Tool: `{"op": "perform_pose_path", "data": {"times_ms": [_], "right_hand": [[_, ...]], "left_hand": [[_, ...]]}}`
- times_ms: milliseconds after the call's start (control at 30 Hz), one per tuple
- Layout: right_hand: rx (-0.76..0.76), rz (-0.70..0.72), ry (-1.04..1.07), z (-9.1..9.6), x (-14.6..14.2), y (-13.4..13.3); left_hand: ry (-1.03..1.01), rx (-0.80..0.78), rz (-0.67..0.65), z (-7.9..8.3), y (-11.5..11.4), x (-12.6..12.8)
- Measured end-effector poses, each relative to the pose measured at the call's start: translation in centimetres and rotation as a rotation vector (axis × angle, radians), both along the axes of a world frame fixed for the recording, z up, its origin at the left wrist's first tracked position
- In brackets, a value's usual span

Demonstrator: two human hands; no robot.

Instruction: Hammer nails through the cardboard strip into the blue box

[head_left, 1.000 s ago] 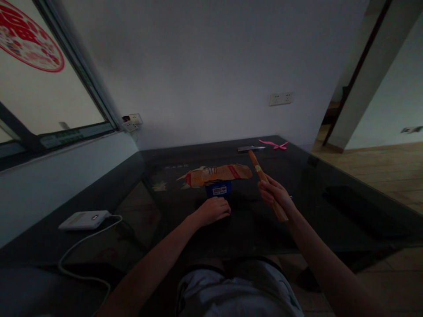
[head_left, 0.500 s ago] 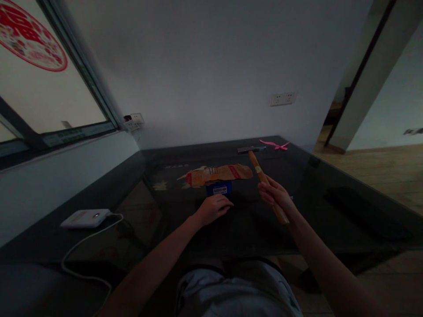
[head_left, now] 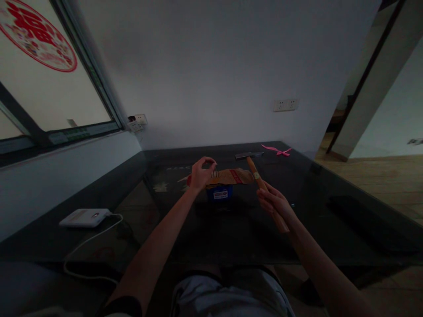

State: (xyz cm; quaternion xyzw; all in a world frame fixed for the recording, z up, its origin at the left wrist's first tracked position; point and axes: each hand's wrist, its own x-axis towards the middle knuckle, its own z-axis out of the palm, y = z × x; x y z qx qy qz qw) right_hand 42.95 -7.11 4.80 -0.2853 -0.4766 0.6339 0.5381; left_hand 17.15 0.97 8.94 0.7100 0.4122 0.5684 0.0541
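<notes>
White box (head_left: 85, 216): lies on the near left of the tabletop (head_left: 251, 229), with a cable running from it.
Right hand (head_left: 276, 204): closed around the wooden handle of a hammer (head_left: 261, 180), whose metal head points away, above the glass.
Blue box (head_left: 220, 193): stands on the tabletop between the hands.
Left hand (head_left: 200, 172): up over the left end of the cardboard (head_left: 233, 176), fingertips pinched narrow. I cannot tell if anything is between them.
Cardboard: rests across the blue box.
Pink ribbon (head_left: 277, 151): lies at the far edge.
</notes>
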Motion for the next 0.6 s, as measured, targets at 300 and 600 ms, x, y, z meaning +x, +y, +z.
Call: {"op": "perform_pose_path", "data": {"times_ms": [300, 600], "right_hand": [[-0.001, -0.003, 0.015, -0.2, -0.2, 0.1], [0.008, 0.002, 0.005, 0.0, -0.3, -0.1]], "left_hand": [[-0.086, -0.288, -0.187, -2.4, 4.2, 0.5], [0.088, -0.25, -0.184, -2.4, 3.5, 0.7]]}}
